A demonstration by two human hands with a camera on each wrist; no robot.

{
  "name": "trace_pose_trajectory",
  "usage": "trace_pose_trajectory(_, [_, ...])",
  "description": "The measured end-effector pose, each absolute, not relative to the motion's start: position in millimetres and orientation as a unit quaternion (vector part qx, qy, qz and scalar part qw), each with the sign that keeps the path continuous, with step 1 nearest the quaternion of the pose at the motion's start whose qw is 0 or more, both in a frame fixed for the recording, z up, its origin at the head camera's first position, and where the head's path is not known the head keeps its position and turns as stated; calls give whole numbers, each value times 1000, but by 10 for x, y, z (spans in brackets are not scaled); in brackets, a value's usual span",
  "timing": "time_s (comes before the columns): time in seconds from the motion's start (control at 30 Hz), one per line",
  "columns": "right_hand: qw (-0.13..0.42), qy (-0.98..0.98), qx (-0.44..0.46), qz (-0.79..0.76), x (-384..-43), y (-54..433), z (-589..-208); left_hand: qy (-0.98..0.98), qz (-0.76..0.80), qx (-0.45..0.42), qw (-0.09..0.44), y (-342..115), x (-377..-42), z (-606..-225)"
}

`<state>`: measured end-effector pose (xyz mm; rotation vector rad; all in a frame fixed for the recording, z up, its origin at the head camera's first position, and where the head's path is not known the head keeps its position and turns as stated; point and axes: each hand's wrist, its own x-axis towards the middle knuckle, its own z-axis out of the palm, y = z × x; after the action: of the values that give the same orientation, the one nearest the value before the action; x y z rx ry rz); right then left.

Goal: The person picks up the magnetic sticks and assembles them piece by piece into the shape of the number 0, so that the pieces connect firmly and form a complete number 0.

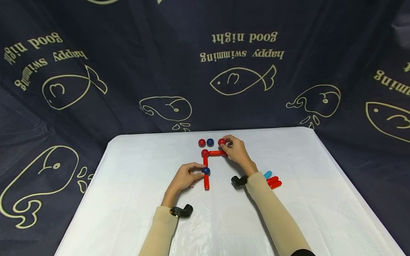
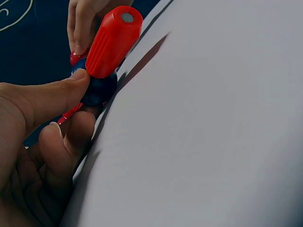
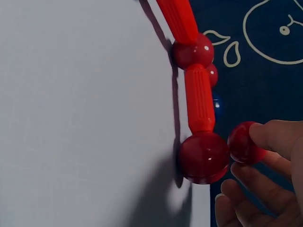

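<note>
Red rods and balls join into a bent chain on the table. My left hand [image 1: 185, 176] pinches the blue ball [image 1: 206, 171] between thumb and fingers. From that ball one red rod [image 1: 206, 182] points toward me, its free end showing a grey metal disc in the left wrist view. Another rod leads away to a red corner ball [image 1: 205, 153], where a sideways rod [image 1: 215, 153] runs right to a red end ball [image 3: 203, 158]. Just beyond this end ball, my right hand [image 1: 237, 151] holds a loose red ball [image 3: 245, 142] between thumb and fingertips.
A red ball [image 1: 201, 143] and a blue ball [image 1: 210, 142] lie behind the chain, near the table's far edge. Beside my right forearm are a light blue rod [image 1: 268, 174] and red rods [image 1: 274, 182]. Dark printed cloth [image 1: 179, 71] hangs behind the white table [image 1: 134, 160].
</note>
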<state>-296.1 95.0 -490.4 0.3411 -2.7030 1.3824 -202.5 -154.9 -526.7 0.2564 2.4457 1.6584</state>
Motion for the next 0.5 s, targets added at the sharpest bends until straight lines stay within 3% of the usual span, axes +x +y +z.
trace_pose_trajectory(0.5, [60, -887, 141, 435, -2701, 958, -4810, 822, 557, 80, 84, -1548, -2029, -5279])
